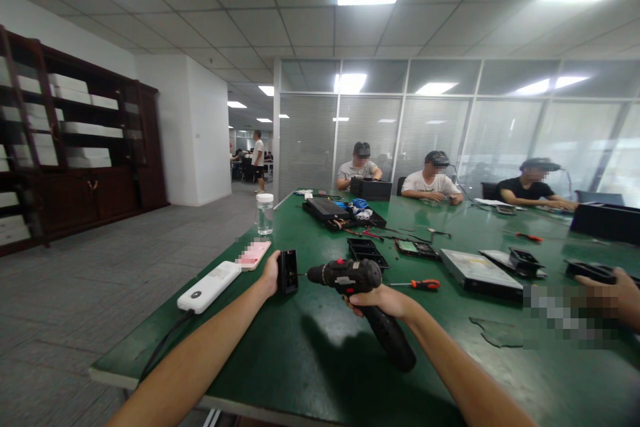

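My left hand [271, 275] is closed around the far-left side of a small black plastic case [288, 272], holding it upright on edge above the green table. In my right hand [383, 300] is a black cordless drill [347, 275], gripped by its handle, with its chuck pointing left. The drill's thin bit reaches to the open side of the case; whether it touches a screw inside is too small to tell. Behind the drill lies a black plastic tray-like part [367, 252]. A screwdriver [423, 285] with an orange and black handle rests right of my right hand.
On the left stand a white power strip [210, 287], a pink phone [254, 255] and a lidded clear jar [265, 215]. Rightward are a metal disc drive [480, 275], a circuit board [416, 249] and a co-worker's hand [617, 297]. Several people sit across the table.
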The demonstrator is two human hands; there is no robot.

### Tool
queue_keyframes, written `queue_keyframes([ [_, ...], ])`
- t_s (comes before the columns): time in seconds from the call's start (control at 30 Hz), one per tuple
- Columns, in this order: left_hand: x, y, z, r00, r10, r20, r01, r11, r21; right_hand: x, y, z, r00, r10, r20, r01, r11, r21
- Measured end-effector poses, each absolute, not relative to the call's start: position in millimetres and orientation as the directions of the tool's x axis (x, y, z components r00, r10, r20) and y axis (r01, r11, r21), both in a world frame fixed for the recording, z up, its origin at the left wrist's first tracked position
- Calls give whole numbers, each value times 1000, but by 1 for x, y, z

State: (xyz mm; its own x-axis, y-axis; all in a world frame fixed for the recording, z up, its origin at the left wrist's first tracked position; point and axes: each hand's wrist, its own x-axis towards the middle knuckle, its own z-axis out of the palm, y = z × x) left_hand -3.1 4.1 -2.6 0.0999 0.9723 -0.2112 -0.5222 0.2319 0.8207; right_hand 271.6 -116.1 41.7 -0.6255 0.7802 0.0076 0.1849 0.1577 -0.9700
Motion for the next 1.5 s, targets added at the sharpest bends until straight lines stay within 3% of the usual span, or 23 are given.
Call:
queue_keyframes([
  [1.5,-3,2,-2,105,971,-213,-513,236,825,270,-118,44,-610,793,-20,217,142,-966],
])
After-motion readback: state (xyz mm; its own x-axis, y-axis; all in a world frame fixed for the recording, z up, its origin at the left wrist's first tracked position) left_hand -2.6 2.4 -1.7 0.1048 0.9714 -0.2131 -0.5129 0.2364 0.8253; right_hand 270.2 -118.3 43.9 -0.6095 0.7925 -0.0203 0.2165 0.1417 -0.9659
